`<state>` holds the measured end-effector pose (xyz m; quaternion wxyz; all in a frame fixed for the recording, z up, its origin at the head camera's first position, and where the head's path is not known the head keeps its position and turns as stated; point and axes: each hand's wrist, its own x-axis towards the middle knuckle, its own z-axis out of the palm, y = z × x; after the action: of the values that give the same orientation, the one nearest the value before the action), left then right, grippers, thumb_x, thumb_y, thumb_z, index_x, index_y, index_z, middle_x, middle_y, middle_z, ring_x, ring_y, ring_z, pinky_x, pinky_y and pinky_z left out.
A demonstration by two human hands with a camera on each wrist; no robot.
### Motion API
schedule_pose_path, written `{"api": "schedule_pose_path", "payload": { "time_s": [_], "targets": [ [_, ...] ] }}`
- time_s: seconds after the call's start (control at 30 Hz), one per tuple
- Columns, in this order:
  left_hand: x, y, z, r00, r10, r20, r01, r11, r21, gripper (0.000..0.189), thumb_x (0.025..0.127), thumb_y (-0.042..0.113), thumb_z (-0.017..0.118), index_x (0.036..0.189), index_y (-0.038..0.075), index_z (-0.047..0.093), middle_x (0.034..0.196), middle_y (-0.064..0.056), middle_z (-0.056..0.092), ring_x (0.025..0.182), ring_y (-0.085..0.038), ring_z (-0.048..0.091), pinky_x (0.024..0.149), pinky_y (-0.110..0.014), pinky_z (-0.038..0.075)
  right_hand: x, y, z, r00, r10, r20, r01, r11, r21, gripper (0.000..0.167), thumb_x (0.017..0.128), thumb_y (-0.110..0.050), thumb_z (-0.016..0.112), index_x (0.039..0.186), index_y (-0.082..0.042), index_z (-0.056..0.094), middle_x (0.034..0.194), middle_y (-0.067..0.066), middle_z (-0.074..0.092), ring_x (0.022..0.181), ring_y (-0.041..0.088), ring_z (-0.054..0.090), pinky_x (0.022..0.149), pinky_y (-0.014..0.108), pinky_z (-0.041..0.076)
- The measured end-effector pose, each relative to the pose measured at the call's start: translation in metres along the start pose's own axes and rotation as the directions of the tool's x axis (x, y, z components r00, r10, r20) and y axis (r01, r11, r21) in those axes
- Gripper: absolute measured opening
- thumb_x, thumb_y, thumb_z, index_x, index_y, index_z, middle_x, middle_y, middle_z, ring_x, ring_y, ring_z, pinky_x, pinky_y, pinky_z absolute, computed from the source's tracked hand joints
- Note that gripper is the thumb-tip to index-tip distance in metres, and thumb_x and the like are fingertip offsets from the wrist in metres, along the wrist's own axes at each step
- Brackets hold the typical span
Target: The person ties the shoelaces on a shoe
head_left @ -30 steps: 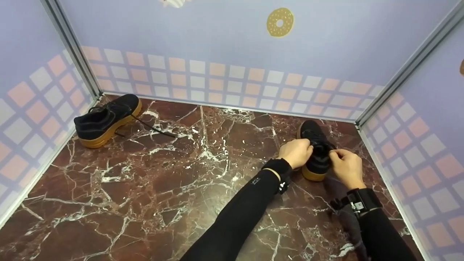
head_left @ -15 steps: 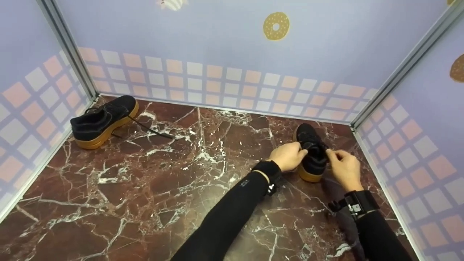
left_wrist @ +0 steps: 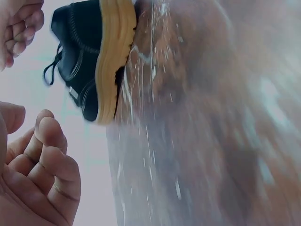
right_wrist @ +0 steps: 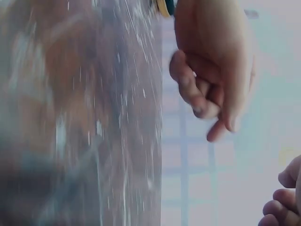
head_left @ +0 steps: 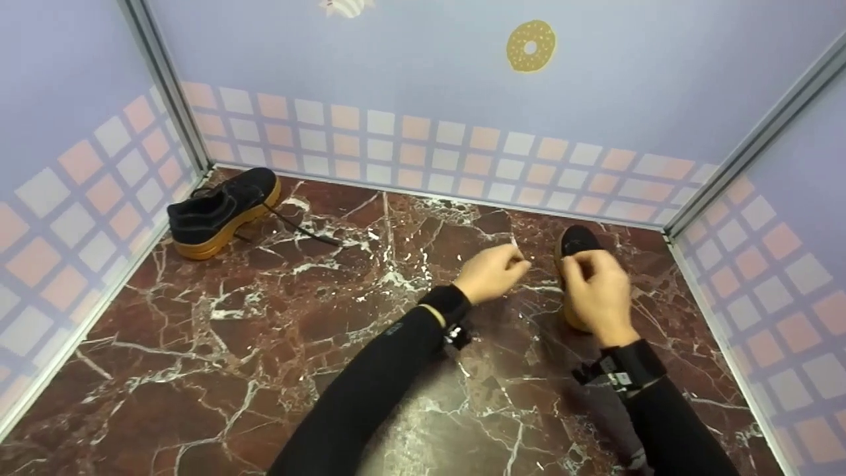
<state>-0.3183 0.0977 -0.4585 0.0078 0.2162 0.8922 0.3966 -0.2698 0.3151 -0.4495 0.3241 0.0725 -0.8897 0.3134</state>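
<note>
My left hand (head_left: 490, 272) is over the floor, left of the black shoe (head_left: 576, 239) with a yellow sole. Its fingers are loosely curled around nothing, as the left wrist view shows. My right hand (head_left: 600, 294) is raised over that shoe and hides most of its upper in the head view; its fingers are loosely bent with nothing visible between them. In the left wrist view, the same shoe stands sole down beside a black lace loop (left_wrist: 49, 70) sticking out over its opening.
A second black shoe (head_left: 225, 210) stands at the far left corner, one loose lace (head_left: 301, 230) trailing right over the marbled floor (head_left: 317, 317). Purple panels with a tile pattern (head_left: 414, 153) border the floor at the back and on both sides.
Both hands have let go of the right shoe's laces. My left hand has moved left, away from the shoe, and my right hand has shifted left over it. The view has shifted slightly.
</note>
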Motion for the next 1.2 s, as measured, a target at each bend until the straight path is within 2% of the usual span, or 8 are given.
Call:
{"api": "schedule_pose_path", "payload": {
  "time_s": [0.3, 0.47, 0.57, 0.67, 0.77, 0.9, 1.03, 1.2],
  "targets": [
    [-0.034, -0.057, -0.074, 0.991, -0.105, -0.082, 0.092, 0.984, -0.151, 0.034, 0.116, 0.034, 0.06, 0.136, 0.009, 0.07, 0.128, -0.007, 0.075, 0.106, -0.021, 0.072, 0.099, -0.038, 0.06, -0.006, -0.054, 0.063, 0.974, -0.067, 0.218, 0.051, 0.996, 0.077, 0.02, 0.103, -0.017, 0.081, 0.109, 0.001, 0.076, 0.106, 0.019, 0.076, 0.096, 0.038, 0.072, 0.09, 0.055, 0.059],
    [-0.054, -0.098, -0.122, 0.973, -0.164, -0.162, 0.137, 0.977, -0.163, 0.04, 0.115, 0.037, 0.06, 0.141, 0.008, 0.067, 0.13, -0.01, 0.073, 0.108, -0.026, 0.071, 0.1, -0.045, 0.059, -0.002, -0.081, 0.092, 0.938, -0.022, 0.346, -0.016, 0.994, 0.108, 0.027, 0.106, -0.025, 0.078, 0.116, 0.0, 0.076, 0.111, 0.018, 0.077, 0.1, 0.037, 0.073, 0.094, 0.054, 0.06],
    [-0.069, -0.121, -0.151, 0.952, -0.208, -0.223, 0.179, 0.973, -0.142, 0.039, 0.115, 0.037, 0.06, 0.141, 0.009, 0.067, 0.13, -0.009, 0.073, 0.108, -0.026, 0.07, 0.099, -0.047, 0.058, 0.001, -0.098, 0.11, 0.905, 0.027, 0.424, -0.09, 0.987, 0.129, 0.031, 0.107, -0.03, 0.076, 0.121, -0.002, 0.077, 0.114, 0.016, 0.078, 0.101, 0.033, 0.074, 0.095, 0.05, 0.061],
    [-0.083, -0.14, -0.179, 0.926, -0.243, -0.29, 0.219, 0.969, -0.113, 0.038, 0.115, 0.038, 0.061, 0.138, 0.009, 0.069, 0.125, -0.009, 0.073, 0.106, -0.027, 0.07, 0.097, -0.05, 0.058, 0.004, -0.116, 0.127, 0.881, 0.033, 0.471, -0.116, 0.982, 0.148, 0.032, 0.108, -0.034, 0.075, 0.121, -0.004, 0.077, 0.114, 0.013, 0.079, 0.1, 0.03, 0.074, 0.095, 0.047, 0.061],
    [-0.095, -0.156, -0.203, 0.904, -0.264, -0.337, 0.251, 0.964, -0.084, 0.038, 0.114, 0.039, 0.062, 0.136, 0.009, 0.069, 0.121, -0.011, 0.073, 0.104, -0.03, 0.069, 0.097, -0.051, 0.057, 0.007, -0.134, 0.144, 0.869, -0.001, 0.495, -0.091, 0.983, 0.162, 0.03, 0.108, -0.034, 0.075, 0.118, -0.006, 0.078, 0.111, 0.01, 0.08, 0.097, 0.027, 0.074, 0.093, 0.045, 0.062],
    [-0.113, -0.176, -0.233, 0.872, -0.286, -0.398, 0.299, 0.954, -0.029, 0.038, 0.114, 0.04, 0.061, 0.136, 0.01, 0.07, 0.122, -0.012, 0.075, 0.105, -0.033, 0.07, 0.097, -0.054, 0.055, 0.01, -0.161, 0.165, 0.835, -0.02, 0.55, -0.089, 0.981, 0.171, 0.027, 0.109, -0.036, 0.073, 0.119, -0.011, 0.078, 0.109, 0.004, 0.079, 0.094, 0.021, 0.073, 0.09, 0.041, 0.062],
    [-0.129, -0.193, -0.255, 0.829, -0.295, -0.475, 0.349, 0.937, 0.028, 0.04, 0.113, 0.043, 0.058, 0.134, 0.012, 0.071, 0.122, -0.01, 0.078, 0.106, -0.034, 0.072, 0.096, -0.056, 0.054, 0.011, -0.186, 0.183, 0.802, -0.045, 0.596, -0.065, 0.985, 0.161, 0.028, 0.11, -0.038, 0.072, 0.121, -0.012, 0.077, 0.113, 0.004, 0.078, 0.095, 0.019, 0.072, 0.091, 0.041, 0.061],
    [-0.144, -0.209, -0.279, 0.784, -0.287, -0.551, 0.394, 0.916, 0.082, 0.035, 0.112, 0.036, 0.059, 0.128, 0.007, 0.072, 0.119, -0.014, 0.078, 0.105, -0.037, 0.072, 0.094, -0.057, 0.053, 0.005, -0.21, 0.201, 0.767, -0.093, 0.635, 0.001, 0.99, 0.144, 0.03, 0.111, -0.04, 0.069, 0.121, -0.013, 0.076, 0.112, 0.004, 0.077, 0.096, 0.02, 0.071, 0.091, 0.042, 0.061]
  ]
}}
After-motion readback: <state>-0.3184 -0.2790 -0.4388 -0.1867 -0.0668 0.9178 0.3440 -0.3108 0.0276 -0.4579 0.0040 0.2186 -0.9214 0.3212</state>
